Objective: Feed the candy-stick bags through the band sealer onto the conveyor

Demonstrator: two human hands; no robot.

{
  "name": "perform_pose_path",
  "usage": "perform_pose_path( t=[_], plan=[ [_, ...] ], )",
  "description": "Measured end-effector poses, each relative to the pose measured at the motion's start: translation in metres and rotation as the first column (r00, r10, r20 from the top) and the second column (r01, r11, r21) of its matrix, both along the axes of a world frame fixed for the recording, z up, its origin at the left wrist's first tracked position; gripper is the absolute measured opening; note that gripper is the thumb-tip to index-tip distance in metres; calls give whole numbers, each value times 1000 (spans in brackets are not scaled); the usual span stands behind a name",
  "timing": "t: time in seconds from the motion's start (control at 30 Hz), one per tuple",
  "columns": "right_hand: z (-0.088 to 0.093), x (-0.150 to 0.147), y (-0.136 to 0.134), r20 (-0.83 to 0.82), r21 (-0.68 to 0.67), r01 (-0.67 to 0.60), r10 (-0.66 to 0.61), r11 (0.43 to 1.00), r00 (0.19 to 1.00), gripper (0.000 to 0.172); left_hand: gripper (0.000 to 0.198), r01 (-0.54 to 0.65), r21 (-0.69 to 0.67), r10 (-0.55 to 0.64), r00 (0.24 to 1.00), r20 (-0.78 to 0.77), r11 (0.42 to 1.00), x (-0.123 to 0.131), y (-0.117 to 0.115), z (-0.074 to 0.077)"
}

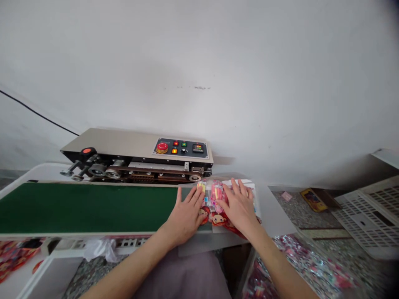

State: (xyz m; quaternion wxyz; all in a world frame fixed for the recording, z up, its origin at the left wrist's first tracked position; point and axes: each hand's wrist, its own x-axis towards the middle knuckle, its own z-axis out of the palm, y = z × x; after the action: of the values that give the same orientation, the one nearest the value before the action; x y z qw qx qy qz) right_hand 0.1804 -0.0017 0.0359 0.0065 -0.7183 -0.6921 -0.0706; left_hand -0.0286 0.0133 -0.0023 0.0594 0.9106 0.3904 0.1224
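My left hand (185,214) lies palm down at the right end of a green conveyor belt (93,207), fingers spread. Its fingertips touch a clear packet (204,212) with yellow contents and a printed cartoon figure. My right hand (241,207) rests spread over the right side of a second packet (217,195), pink with yellow and pink sticks and a red-haired cartoon face. More packaging lies partly hidden under that hand. Behind the belt stands a band sealing machine (134,145), its brown band and rollers (195,177) just beyond the packets' upper edges.
The control panel (181,148) has a red stop button and lit indicators. A large clear bag of shiny packets (307,261) sits at lower right. A white plastic crate (370,216) and a small yellow box (314,199) are farther right. A white cloth (101,248) hangs below the belt.
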Motion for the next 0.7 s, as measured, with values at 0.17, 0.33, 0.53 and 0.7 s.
perform_pose_path(
  t=[0.17,0.33,0.53,0.7],
  plan=[
    [3,-13,3,-28,-32,-11,10,999,1000,53,54,-32,-4,32,998,-57,999,-24,5,5],
    [6,-17,7,-34,-40,-35,33,999,999,54,47,-145,-2,143,983,-114,989,-27,10,32],
    [6,-11,3,31,21,-27,26,999,999,48,74,167,-89,-165,986,30,982,13,17,31],
    [7,-1,-3,71,37,-19,16,999,997,44,53,214,-114,-199,972,128,970,15,19,15]
  ],
)
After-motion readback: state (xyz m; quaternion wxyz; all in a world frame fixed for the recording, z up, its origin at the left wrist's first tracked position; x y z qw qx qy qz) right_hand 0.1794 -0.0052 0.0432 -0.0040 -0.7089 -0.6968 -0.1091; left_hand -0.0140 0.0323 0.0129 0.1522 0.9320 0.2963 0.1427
